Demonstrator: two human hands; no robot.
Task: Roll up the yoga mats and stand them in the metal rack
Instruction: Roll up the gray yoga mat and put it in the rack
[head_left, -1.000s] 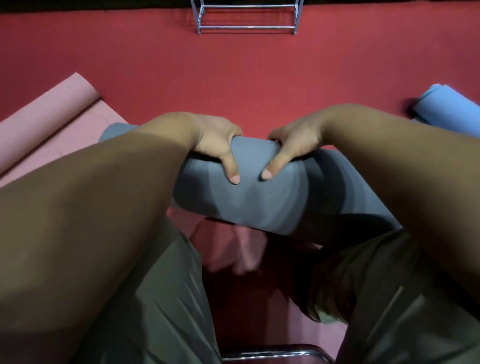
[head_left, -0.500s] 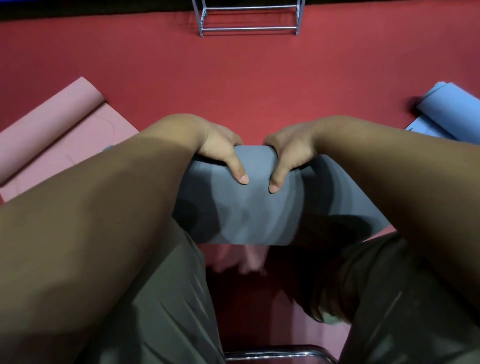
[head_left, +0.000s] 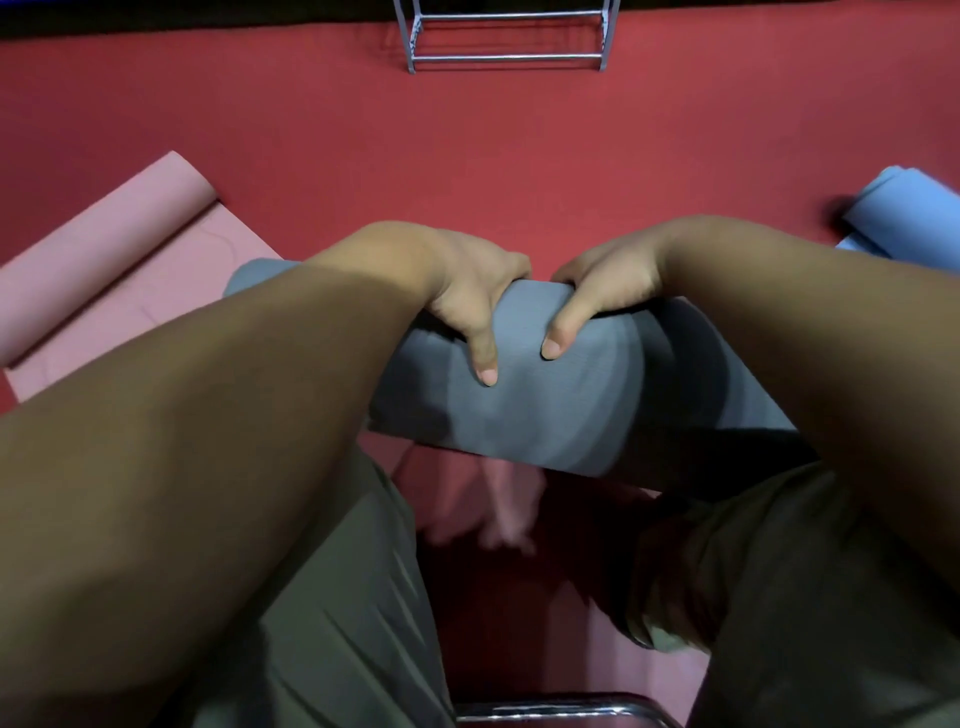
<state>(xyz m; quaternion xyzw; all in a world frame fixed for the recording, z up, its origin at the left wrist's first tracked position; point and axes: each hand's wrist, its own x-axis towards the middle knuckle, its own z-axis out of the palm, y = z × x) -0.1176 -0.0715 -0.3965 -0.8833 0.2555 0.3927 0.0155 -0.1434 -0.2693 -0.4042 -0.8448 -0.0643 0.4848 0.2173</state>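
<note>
I have my left hand (head_left: 470, 301) and right hand (head_left: 602, 291) curled over the grey mat (head_left: 545, 410), thumbs pressing, keeping its roll tight; the metal rack (head_left: 506, 36) waits far ahead.

Count: 3 yoga mats: 1 gray mat (head_left: 545, 415), 1 pink mat (head_left: 104, 260), 1 blue mat (head_left: 904, 213). 1 metal rack (head_left: 506, 57). 2 hands: left hand (head_left: 467, 291), right hand (head_left: 608, 280). 1 chrome bar (head_left: 550, 709), bottom edge. Blurred pink patch below the gray one: can't classify.
</note>
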